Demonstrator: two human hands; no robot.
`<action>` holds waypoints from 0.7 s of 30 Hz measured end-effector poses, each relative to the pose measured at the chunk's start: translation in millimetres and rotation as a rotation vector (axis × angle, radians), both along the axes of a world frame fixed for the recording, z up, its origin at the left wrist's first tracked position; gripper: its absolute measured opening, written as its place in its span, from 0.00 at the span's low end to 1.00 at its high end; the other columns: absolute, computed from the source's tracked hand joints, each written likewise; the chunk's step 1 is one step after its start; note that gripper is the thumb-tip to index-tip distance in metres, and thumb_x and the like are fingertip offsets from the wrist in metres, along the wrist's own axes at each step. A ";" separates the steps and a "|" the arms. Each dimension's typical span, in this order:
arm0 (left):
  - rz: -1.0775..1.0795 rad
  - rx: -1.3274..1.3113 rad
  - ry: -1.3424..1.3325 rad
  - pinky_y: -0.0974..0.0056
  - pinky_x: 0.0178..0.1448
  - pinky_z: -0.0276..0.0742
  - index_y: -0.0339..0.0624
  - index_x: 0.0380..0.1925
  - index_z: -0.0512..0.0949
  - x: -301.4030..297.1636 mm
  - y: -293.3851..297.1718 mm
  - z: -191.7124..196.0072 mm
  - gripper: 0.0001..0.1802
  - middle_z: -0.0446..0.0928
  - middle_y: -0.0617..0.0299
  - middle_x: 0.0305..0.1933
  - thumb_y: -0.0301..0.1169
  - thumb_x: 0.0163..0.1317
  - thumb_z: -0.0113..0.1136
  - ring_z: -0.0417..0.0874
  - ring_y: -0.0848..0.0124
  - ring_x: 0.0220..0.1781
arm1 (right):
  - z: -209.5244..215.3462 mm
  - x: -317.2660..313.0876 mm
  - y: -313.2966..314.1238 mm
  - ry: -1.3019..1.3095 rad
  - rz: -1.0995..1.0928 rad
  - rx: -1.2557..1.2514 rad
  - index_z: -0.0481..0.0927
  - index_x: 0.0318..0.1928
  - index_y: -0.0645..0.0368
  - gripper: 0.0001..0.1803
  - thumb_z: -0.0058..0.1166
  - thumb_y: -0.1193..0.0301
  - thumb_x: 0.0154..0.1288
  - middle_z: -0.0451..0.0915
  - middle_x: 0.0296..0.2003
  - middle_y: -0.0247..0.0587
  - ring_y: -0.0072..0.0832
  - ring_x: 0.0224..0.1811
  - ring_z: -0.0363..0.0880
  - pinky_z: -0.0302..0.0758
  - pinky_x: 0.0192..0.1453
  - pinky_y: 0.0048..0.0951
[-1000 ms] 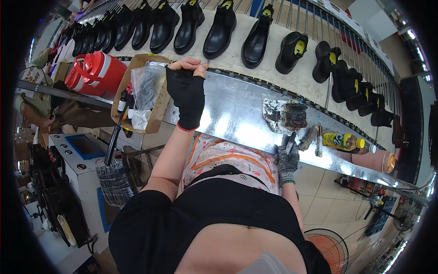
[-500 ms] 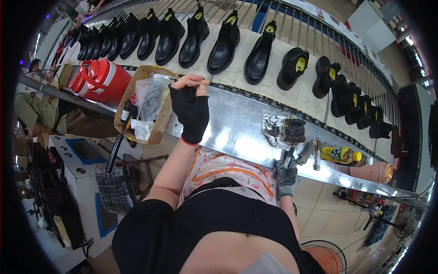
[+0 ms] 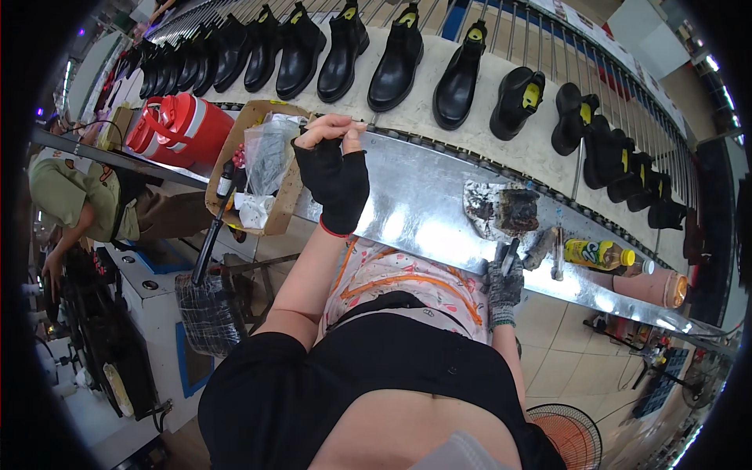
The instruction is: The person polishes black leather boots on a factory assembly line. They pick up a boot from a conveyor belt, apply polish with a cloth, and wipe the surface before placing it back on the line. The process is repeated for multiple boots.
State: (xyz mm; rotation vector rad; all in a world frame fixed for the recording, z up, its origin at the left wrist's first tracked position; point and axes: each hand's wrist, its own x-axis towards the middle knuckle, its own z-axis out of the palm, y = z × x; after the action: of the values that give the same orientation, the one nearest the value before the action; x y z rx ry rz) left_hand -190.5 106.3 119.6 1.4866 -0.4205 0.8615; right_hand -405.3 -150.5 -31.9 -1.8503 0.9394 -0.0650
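Observation:
My left hand (image 3: 335,176), in a black fingerless glove, is at the front edge of the shoe line, its bare fingers loosely bent and the thumb apart from them. I see nothing in it. Low at the bench's front edge, my right hand (image 3: 505,283) wears a grey knit glove and is closed round a dark, stick-like tool (image 3: 510,254); its working end is too small to make out. Just beyond lies a dark, crusted block (image 3: 518,211) on a stained white sheet (image 3: 479,210). Black ankle boots (image 3: 396,61) with yellow-green linings stand in a row on the pale belt (image 3: 486,94).
A cardboard box (image 3: 276,223) with plastic bags and a red cooler jug (image 3: 196,125) are on the left of the metal bench (image 3: 423,176). A yellow-labelled bottle (image 3: 591,252) and a pinkish container (image 3: 650,287) lie at right. Another person (image 3: 94,192) bends over at far left.
The whole view has shifted a little, so the bench and boots sit farther right and higher. The person at far left shows more, bending over. Both my hands keep their poses.

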 end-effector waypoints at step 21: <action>-0.032 -0.049 -0.051 0.63 0.52 0.77 0.39 0.42 0.57 -1.9 -0.9 4.8 0.21 0.65 0.51 0.46 0.12 0.54 0.54 0.79 0.66 0.41 | -12.1 -1.5 -4.6 0.027 -0.021 0.039 0.70 0.56 0.61 0.30 0.63 0.67 0.52 0.77 0.35 0.42 0.26 0.28 0.78 0.75 0.31 0.30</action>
State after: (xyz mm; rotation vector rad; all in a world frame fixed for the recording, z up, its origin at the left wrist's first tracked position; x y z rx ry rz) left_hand -192.4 105.4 124.4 1.4114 -0.4571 0.8801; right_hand -406.8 -155.1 -44.0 -1.8097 0.9721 -0.0347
